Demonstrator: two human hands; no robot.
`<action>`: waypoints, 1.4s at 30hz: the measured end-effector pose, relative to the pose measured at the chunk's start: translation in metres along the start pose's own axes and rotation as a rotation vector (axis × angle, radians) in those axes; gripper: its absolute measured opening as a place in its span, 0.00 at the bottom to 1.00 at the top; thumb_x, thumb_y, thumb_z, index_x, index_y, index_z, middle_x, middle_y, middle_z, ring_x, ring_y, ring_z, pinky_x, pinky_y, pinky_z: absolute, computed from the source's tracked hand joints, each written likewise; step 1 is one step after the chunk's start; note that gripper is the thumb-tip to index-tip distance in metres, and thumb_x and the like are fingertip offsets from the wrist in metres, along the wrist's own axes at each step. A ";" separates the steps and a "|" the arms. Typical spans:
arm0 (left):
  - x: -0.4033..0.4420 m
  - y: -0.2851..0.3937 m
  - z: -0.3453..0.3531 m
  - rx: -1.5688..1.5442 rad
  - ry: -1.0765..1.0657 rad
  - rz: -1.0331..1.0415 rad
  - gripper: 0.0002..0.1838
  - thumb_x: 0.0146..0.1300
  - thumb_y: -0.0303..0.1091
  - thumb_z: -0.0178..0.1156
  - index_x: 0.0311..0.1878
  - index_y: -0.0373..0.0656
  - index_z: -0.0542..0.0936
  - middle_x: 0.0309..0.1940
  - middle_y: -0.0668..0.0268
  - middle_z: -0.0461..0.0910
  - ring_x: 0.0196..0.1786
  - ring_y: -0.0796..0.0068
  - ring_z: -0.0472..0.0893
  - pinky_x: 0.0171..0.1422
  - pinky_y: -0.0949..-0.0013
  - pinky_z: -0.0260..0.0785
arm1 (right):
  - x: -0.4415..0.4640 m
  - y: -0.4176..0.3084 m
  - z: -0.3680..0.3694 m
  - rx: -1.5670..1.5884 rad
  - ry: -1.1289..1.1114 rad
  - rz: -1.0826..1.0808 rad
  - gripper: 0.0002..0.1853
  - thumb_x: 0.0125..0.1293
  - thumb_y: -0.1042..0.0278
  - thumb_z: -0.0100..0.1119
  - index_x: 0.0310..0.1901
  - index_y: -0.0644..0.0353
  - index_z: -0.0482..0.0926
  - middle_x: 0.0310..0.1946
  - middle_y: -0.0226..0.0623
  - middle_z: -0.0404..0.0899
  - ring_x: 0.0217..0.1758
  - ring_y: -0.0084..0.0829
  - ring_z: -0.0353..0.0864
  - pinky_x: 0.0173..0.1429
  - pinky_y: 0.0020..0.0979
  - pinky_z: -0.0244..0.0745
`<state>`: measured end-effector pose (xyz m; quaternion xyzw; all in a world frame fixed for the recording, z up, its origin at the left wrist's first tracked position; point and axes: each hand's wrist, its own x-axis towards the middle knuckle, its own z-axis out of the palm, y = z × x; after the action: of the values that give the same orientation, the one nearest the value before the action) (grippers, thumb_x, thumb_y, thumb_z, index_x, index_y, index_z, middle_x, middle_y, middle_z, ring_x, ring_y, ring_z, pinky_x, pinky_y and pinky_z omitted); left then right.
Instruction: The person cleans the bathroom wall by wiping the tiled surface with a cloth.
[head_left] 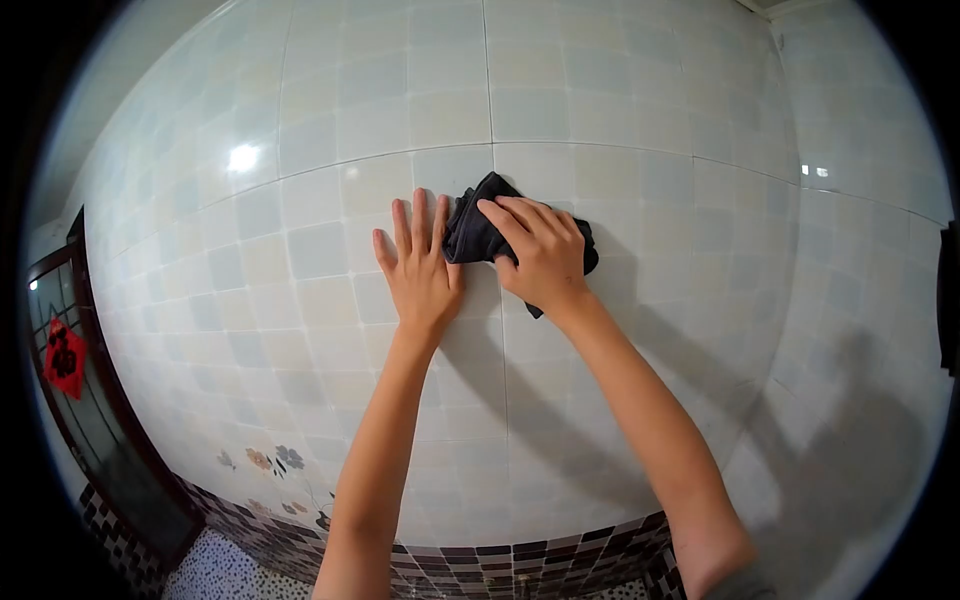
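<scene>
My right hand point(545, 250) grips a dark, bunched-up cloth point(478, 228) and presses it against the tiled wall point(390, 110). Folds of the cloth stick out to the left of my fingers, and a bit of it shows past the right side of the hand and below it. Just to the left, my left hand point(420, 270) lies flat on the tiles with its fingers spread upward. The cloth's left edge touches or overlaps the thumb side of that hand, and part of the thumb is hidden.
At the far left stands a dark-framed door point(110, 430) with a red diamond-shaped decoration point(64, 360). Dark mosaic tiles point(500, 560) run along the wall's bottom, above a speckled floor point(235, 570). A side wall point(860, 290) meets this one at right, with a black object point(946, 300) at its edge.
</scene>
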<state>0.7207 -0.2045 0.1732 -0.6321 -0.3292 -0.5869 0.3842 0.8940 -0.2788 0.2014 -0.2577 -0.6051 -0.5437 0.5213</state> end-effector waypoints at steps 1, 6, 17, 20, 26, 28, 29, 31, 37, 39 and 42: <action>0.000 -0.001 -0.001 -0.004 -0.007 0.001 0.38 0.74 0.48 0.43 0.87 0.55 0.59 0.89 0.61 0.52 0.90 0.51 0.46 0.87 0.36 0.26 | 0.000 -0.001 0.000 -0.007 0.000 0.000 0.33 0.48 0.73 0.71 0.61 0.44 0.85 0.54 0.29 0.87 0.59 0.35 0.86 0.57 0.42 0.79; 0.004 0.001 -0.004 -0.014 0.029 0.008 0.37 0.74 0.46 0.46 0.86 0.54 0.62 0.88 0.60 0.54 0.90 0.50 0.48 0.87 0.33 0.29 | 0.000 0.001 -0.004 -0.019 -0.016 -0.039 0.34 0.47 0.74 0.67 0.61 0.44 0.85 0.55 0.28 0.87 0.56 0.35 0.87 0.54 0.40 0.79; 0.039 -0.003 -0.034 -0.058 0.054 -0.048 0.34 0.75 0.40 0.48 0.84 0.58 0.65 0.87 0.63 0.57 0.89 0.54 0.52 0.88 0.38 0.33 | 0.014 0.021 -0.066 -0.081 -0.216 -0.248 0.37 0.40 0.72 0.66 0.59 0.40 0.86 0.56 0.26 0.87 0.57 0.32 0.86 0.51 0.39 0.77; 0.019 -0.028 0.017 -0.010 0.009 -0.054 0.34 0.74 0.39 0.49 0.84 0.59 0.66 0.87 0.64 0.57 0.88 0.54 0.53 0.88 0.37 0.35 | -0.032 0.048 -0.032 -0.056 -0.287 -0.275 0.37 0.40 0.74 0.66 0.59 0.40 0.87 0.57 0.27 0.87 0.58 0.33 0.86 0.52 0.39 0.78; 0.016 -0.028 0.020 -0.039 0.019 -0.048 0.33 0.75 0.40 0.49 0.84 0.59 0.66 0.87 0.65 0.57 0.88 0.54 0.55 0.88 0.37 0.35 | -0.030 0.071 -0.052 -0.117 -0.198 0.025 0.38 0.46 0.77 0.66 0.64 0.41 0.84 0.58 0.30 0.87 0.61 0.38 0.86 0.63 0.43 0.80; 0.015 -0.024 0.015 -0.062 0.015 -0.046 0.34 0.74 0.38 0.48 0.84 0.59 0.65 0.87 0.65 0.56 0.89 0.54 0.53 0.88 0.37 0.33 | -0.020 0.077 -0.054 -0.107 -0.107 0.135 0.36 0.49 0.79 0.64 0.64 0.45 0.83 0.58 0.34 0.87 0.62 0.41 0.85 0.65 0.43 0.80; 0.016 -0.025 0.015 -0.074 0.008 -0.053 0.35 0.74 0.38 0.47 0.85 0.59 0.64 0.87 0.65 0.56 0.89 0.53 0.52 0.88 0.38 0.32 | -0.011 0.079 -0.050 -0.097 -0.076 0.195 0.34 0.50 0.79 0.64 0.64 0.47 0.83 0.58 0.36 0.87 0.62 0.43 0.85 0.66 0.43 0.79; 0.017 -0.029 0.017 -0.077 0.006 -0.062 0.35 0.73 0.38 0.47 0.84 0.58 0.64 0.87 0.64 0.56 0.89 0.53 0.52 0.88 0.36 0.32 | 0.003 0.082 -0.038 -0.111 -0.063 0.289 0.33 0.52 0.79 0.63 0.64 0.48 0.82 0.58 0.39 0.87 0.63 0.45 0.84 0.67 0.43 0.79; 0.015 -0.019 0.019 -0.074 0.032 -0.076 0.37 0.72 0.38 0.49 0.86 0.49 0.60 0.87 0.64 0.56 0.89 0.52 0.52 0.87 0.35 0.33 | 0.026 0.070 -0.020 -0.155 -0.018 0.420 0.32 0.54 0.76 0.63 0.64 0.48 0.82 0.58 0.40 0.88 0.63 0.45 0.84 0.66 0.45 0.79; 0.015 -0.019 0.017 -0.098 0.043 -0.081 0.39 0.72 0.38 0.49 0.85 0.43 0.58 0.87 0.62 0.56 0.88 0.51 0.52 0.88 0.36 0.34 | 0.045 0.054 -0.009 -0.140 0.009 0.479 0.30 0.55 0.76 0.63 0.63 0.49 0.83 0.58 0.40 0.88 0.63 0.45 0.84 0.66 0.45 0.79; 0.016 -0.019 0.019 -0.166 0.070 -0.098 0.39 0.71 0.37 0.50 0.85 0.43 0.58 0.86 0.58 0.58 0.89 0.50 0.52 0.88 0.39 0.33 | 0.067 0.035 0.016 -0.054 0.023 0.395 0.29 0.54 0.75 0.63 0.62 0.49 0.83 0.57 0.37 0.88 0.63 0.44 0.84 0.65 0.47 0.78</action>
<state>0.7151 -0.1795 0.1902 -0.6240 -0.2963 -0.6521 0.3125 0.8975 -0.2710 0.2783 -0.3788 -0.5222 -0.4498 0.6177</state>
